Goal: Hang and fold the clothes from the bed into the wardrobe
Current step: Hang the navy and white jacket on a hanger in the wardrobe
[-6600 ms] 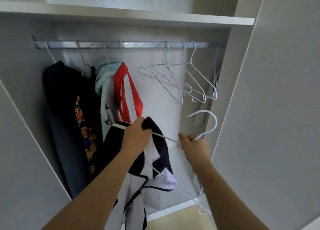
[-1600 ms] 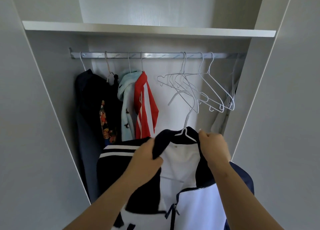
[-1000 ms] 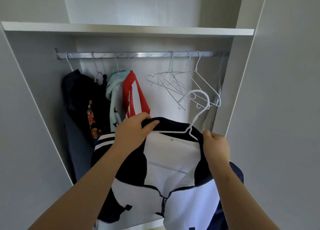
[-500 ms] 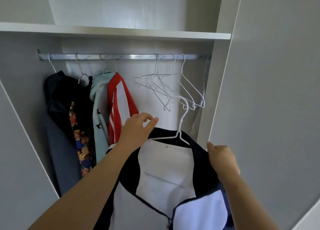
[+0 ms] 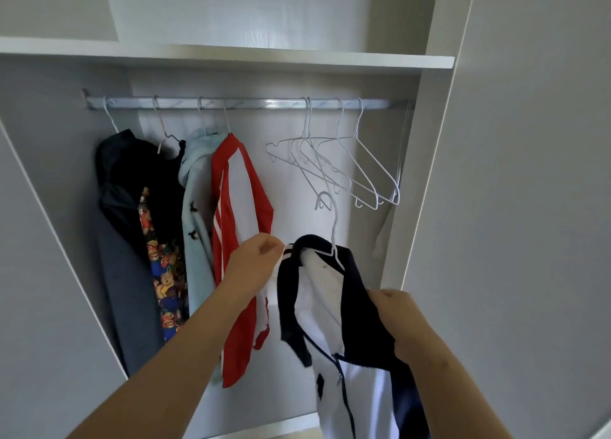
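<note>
One open wardrobe fills the view, with pale panels on both sides and a shelf across the top. A metal rail runs under the shelf from side to side.

Left part of rail: four hooks, garments pressed close together. From the left:
- dark jacket
- bear-print garment, showing at the dark jacket's front edge
- light blue garment
- red and white jacket

Right part of rail: a cluster of empty hangers, white wire, tilted and overlapping.

The navy and white jacket is not on the rail. It hangs in front of the opening, below the empty cluster and to the right of the red and white jacket. It sits on a white wire hanger whose hook points up, clear of the rail. I cannot tell whether that hook touches the lowest empty hanger. The upper zip is open and the white lining shows.

My left grip has its fingers curled, the tips pinching the striped edge at the jacket's left shoulder. My right grip is clenched round the dark fabric on the jacket's right side, lower than the left grip.
</note>
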A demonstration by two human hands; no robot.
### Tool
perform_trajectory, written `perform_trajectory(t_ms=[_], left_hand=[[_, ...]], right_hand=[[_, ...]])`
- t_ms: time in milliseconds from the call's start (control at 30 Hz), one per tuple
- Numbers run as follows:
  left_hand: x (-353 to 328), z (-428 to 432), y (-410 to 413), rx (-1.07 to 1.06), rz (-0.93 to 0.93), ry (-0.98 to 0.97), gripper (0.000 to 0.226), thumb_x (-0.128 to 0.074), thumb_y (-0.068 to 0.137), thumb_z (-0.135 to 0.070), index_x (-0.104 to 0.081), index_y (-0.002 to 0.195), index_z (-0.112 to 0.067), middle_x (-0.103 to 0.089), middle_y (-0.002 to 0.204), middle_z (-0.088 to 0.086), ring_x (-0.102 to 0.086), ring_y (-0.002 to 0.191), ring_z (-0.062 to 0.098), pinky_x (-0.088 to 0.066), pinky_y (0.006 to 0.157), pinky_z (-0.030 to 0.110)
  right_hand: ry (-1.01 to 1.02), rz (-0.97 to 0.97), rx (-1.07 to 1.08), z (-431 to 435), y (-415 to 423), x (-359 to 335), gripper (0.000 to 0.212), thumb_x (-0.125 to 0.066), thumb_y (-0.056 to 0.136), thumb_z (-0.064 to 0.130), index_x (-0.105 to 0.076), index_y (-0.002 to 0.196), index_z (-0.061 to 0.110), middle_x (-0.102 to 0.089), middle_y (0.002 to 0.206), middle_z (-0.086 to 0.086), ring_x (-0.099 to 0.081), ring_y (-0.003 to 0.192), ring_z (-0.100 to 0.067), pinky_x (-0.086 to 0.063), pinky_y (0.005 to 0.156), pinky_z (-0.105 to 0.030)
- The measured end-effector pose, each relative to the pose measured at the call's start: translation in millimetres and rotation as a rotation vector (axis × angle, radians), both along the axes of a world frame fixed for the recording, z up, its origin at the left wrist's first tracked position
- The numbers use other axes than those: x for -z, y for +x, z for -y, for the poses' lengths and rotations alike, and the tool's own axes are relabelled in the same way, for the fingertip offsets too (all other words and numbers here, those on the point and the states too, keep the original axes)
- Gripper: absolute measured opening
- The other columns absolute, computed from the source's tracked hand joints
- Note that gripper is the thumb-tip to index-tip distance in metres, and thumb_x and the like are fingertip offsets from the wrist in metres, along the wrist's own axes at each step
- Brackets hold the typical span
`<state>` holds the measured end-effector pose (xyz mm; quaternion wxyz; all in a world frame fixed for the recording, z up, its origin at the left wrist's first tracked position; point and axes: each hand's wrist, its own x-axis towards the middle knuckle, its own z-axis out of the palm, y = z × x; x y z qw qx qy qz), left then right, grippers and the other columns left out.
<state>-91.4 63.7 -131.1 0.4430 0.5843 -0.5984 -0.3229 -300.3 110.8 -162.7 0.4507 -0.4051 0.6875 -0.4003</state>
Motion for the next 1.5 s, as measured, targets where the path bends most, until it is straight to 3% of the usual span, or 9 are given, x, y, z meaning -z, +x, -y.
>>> perform_trajectory(t_ms=[133, 300, 400, 567, 900, 1133, 1233, 1367, 1500], left_hand=[[-4, 10, 11, -0.033, -0.049, 0.010, 0.010, -0.050, 0.095, -0.021, -0.059, 0.092, -0.023, -0.062, 0.097, -0.004, -0.060, 0.091, 0.014, -0.044, 0.076, 0.024], [-13, 39, 24, -0.080, -0.104, -0.027, 0.015, -0.050, 0.094, -0.018, -0.059, 0.086, -0.025, -0.062, 0.091, -0.007, -0.060, 0.082, 0.008, -0.043, 0.067, 0.019], [-18, 64, 34, -0.083, -0.098, -0.045, 0.013, -0.050, 0.094, -0.018, -0.060, 0.087, -0.024, -0.061, 0.091, -0.008, -0.060, 0.080, 0.007, -0.043, 0.072, 0.022], [-30, 117, 52, -0.096, -0.062, -0.112, 0.021, -0.052, 0.092, -0.017, -0.058, 0.078, -0.031, -0.062, 0.090, -0.008, -0.062, 0.085, 0.012, -0.044, 0.079, 0.026], [-64, 238, 95, -0.173, 0.254, -0.350, 0.019, -0.051, 0.090, -0.006, -0.068, 0.094, -0.012, -0.056, 0.082, -0.011, -0.055, 0.083, 0.012, -0.043, 0.079, 0.024], [-55, 301, 121, -0.157, 0.482, -0.237, 0.026, -0.057, 0.088, -0.016, -0.062, 0.114, -0.018, -0.036, 0.140, 0.003, -0.036, 0.128, 0.020, -0.032, 0.106, 0.031], [-46, 311, 127, -0.176, 0.428, -0.270, 0.025, -0.058, 0.087, -0.016, -0.062, 0.112, -0.017, -0.039, 0.134, 0.001, -0.043, 0.119, 0.019, -0.040, 0.098, 0.032], [-45, 315, 134, -0.195, 0.319, -0.232, 0.020, -0.062, 0.083, -0.011, -0.060, 0.102, -0.015, -0.041, 0.112, -0.004, -0.045, 0.083, 0.007, -0.037, 0.072, 0.018], [-47, 322, 141, -0.155, 0.258, -0.219, 0.018, -0.066, 0.076, -0.009, -0.054, 0.082, -0.021, -0.048, 0.099, 0.000, -0.048, 0.073, 0.010, -0.039, 0.065, 0.020]], right_hand=[[0.046, 0.134, -0.067, 20, 21, -8, 0.036, -0.052, 0.088, 0.019, -0.054, 0.096, -0.016, -0.050, 0.078, -0.013, -0.050, 0.073, -0.026, -0.038, 0.068, -0.033], [0.024, 0.221, -0.128, 51, 40, -35, 0.026, -0.049, 0.093, 0.024, -0.060, 0.082, 0.004, -0.061, 0.078, -0.015, -0.060, 0.074, -0.029, -0.046, 0.069, -0.033], [0.000, 0.269, -0.118, 76, 51, -47, 0.026, -0.046, 0.095, 0.024, -0.057, 0.077, 0.009, -0.060, 0.074, -0.012, -0.059, 0.069, -0.027, -0.047, 0.062, -0.029], [-0.026, 0.299, -0.126, 123, 73, -60, 0.024, -0.047, 0.096, 0.025, -0.058, 0.081, 0.010, -0.060, 0.080, -0.012, -0.059, 0.079, -0.028, -0.048, 0.075, -0.036], [-0.147, 0.181, -0.134, 238, 118, -107, 0.025, -0.045, 0.096, 0.018, -0.052, 0.074, 0.010, -0.053, 0.070, -0.007, -0.052, 0.063, -0.019, -0.041, 0.060, -0.028], [-0.233, 0.148, -0.124, 312, 156, -137, 0.023, -0.044, 0.094, 0.015, -0.048, 0.072, 0.011, -0.049, 0.071, -0.008, -0.047, 0.064, -0.020, -0.035, 0.059, -0.027], [-0.264, 0.145, -0.136, 336, 174, -145, 0.023, -0.042, 0.095, 0.015, -0.049, 0.073, 0.011, -0.049, 0.072, -0.008, -0.047, 0.066, -0.020, -0.035, 0.060, -0.027], [-0.310, 0.089, -0.133, 366, 192, -145, 0.023, -0.040, 0.093, 0.012, -0.046, 0.072, 0.010, -0.046, 0.070, -0.008, -0.044, 0.064, -0.020, -0.034, 0.059, -0.027], [-0.302, 0.012, -0.118, 381, 208, -136, 0.027, -0.039, 0.095, 0.008, -0.044, 0.068, 0.008, -0.044, 0.066, -0.006, -0.042, 0.058, -0.015, -0.034, 0.047, -0.021]])
